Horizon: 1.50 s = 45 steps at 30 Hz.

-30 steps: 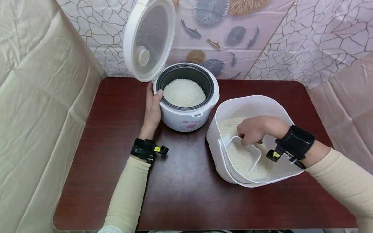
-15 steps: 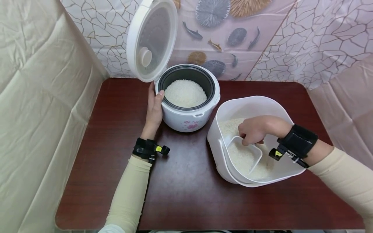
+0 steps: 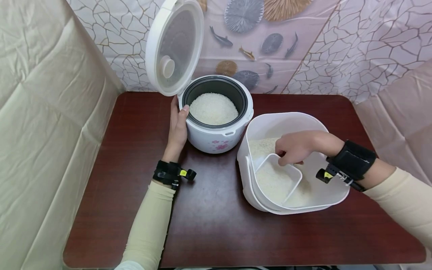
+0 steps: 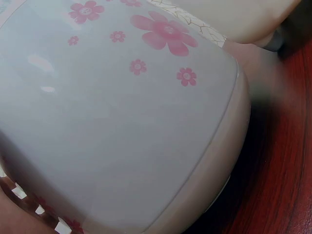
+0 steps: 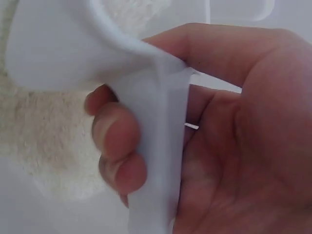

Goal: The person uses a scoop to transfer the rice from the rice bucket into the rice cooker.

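At 4 o'clock, your right hand [image 3: 294, 147] grips the scoop [image 3: 277, 177], full, inside the bin [image 3: 290, 122]. Left hand [image 3: 177, 127] rests flat against the cooker [image 3: 216, 140]. Scooping step; next, lift level toward 11 o'clock.

Soft, even light is filling the head view, which is bending at its edges. Both wrist views are blurring close up, the glossy white flowered rice cooker [image 4: 122, 112] catching faint glare.

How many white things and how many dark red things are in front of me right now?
White: 3, namely the rice cooker, the rice bin and the scoop.
Dark red: 1, namely the table.
Total: 4.
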Motion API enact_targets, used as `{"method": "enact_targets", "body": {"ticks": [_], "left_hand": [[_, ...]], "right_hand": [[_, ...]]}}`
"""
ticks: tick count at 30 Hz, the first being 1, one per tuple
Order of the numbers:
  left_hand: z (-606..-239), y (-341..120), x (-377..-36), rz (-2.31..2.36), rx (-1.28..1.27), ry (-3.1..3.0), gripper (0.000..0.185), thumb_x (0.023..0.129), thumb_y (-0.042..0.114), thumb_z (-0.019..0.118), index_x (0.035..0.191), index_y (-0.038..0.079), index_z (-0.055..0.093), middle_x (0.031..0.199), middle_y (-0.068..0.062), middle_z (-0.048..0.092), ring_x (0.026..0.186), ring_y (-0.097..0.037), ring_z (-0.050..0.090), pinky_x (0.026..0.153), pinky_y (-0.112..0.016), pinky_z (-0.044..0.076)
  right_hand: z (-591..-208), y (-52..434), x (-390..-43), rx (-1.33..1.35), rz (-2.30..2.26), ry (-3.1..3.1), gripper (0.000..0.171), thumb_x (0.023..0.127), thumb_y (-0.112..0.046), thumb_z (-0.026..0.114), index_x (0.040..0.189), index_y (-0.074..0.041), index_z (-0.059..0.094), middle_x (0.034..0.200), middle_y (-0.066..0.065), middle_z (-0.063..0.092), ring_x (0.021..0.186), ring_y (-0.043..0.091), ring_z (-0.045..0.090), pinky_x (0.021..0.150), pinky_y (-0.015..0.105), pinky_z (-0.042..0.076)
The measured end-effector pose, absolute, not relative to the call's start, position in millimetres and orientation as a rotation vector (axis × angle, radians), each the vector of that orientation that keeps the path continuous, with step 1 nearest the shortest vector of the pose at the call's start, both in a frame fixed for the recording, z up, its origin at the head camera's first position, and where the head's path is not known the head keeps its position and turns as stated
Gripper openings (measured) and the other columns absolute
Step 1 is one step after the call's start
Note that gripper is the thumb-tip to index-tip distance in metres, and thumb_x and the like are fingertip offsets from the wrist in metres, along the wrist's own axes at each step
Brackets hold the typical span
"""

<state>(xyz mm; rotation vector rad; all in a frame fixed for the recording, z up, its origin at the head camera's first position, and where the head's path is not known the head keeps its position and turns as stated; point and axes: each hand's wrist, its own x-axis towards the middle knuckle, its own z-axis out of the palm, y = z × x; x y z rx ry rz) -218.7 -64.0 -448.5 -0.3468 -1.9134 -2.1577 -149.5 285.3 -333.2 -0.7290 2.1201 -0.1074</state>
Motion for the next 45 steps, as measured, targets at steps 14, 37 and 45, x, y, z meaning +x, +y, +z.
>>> {"method": "enact_targets", "body": {"ticks": [14,37,45], "left_hand": [[-451,-64,-218,-2.142,-0.334,-1.911,0.084,0.097,0.043,0.048,0.168,0.007,0.019,0.168,-0.007,0.033,0.152,-0.015,0.034,0.123,-0.034,0.025],[-449,-63,-217,-2.163,-0.345,-1.896,0.083,0.098,0.042,0.047,0.168,0.007,0.019,0.169,-0.009,0.032,0.152,-0.017,0.034,0.123,-0.033,0.025],[-449,-62,-217,-2.148,-0.337,-1.902,0.083,0.098,0.042,0.048,0.168,0.007,0.019,0.168,-0.006,0.034,0.151,-0.014,0.036,0.123,-0.033,0.026]], "right_hand": [[-329,290,-148,-0.771,-0.204,2.202,0.027,0.095,-0.018,0.061,0.068,-0.020,0.063,0.052,-0.013,0.052,0.049,0.006,0.052,0.058,0.027,0.043],[-303,298,-148,-0.833,-0.246,2.316,0.024,0.094,-0.020,0.067,0.070,-0.024,0.066,0.064,-0.015,0.044,0.058,0.004,0.042,0.059,0.024,0.034],[-288,299,-147,-0.812,-0.229,2.328,0.022,0.093,-0.019,0.068,0.071,-0.024,0.067,0.066,-0.014,0.045,0.060,0.003,0.042,0.059,0.023,0.035]]}}
